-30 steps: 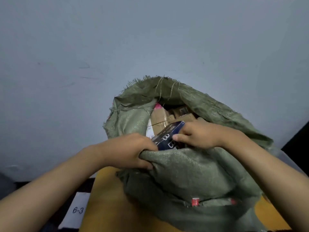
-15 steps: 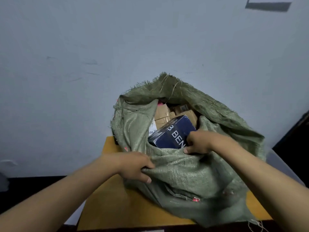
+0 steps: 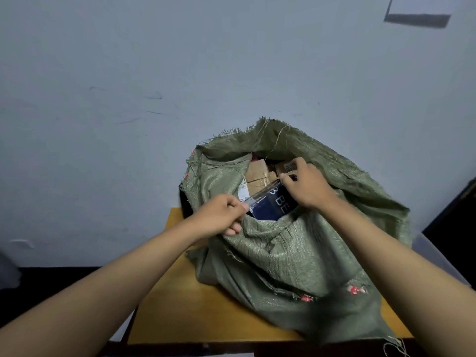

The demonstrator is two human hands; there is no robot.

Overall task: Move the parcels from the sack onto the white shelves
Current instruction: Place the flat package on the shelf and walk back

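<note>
A green woven sack [image 3: 296, 253] stands open on a yellow wooden table [image 3: 195, 313]. In its mouth lies a dark blue box [image 3: 268, 207] with white letters, wrapped in clear film. My right hand [image 3: 306, 184] grips the box's far upper end. My left hand [image 3: 221, 215] is curled at the box's near left corner and the sack's front rim; which of the two it grips I cannot tell. Behind the blue box, brown cardboard parcels [image 3: 257, 173] fill the sack. No white shelves are in view.
A plain grey-blue wall [image 3: 128, 99] rises right behind the table and sack. A white fixture [image 3: 422, 5] sits on the wall at the top right. Dark floor lies to the left, and a grey surface edge [image 3: 438, 256] shows at the right.
My right hand slid from the blue box's near end to its far upper end. My left hand moved up from the sack's front fold to the box's left corner. The view pulled back.
</note>
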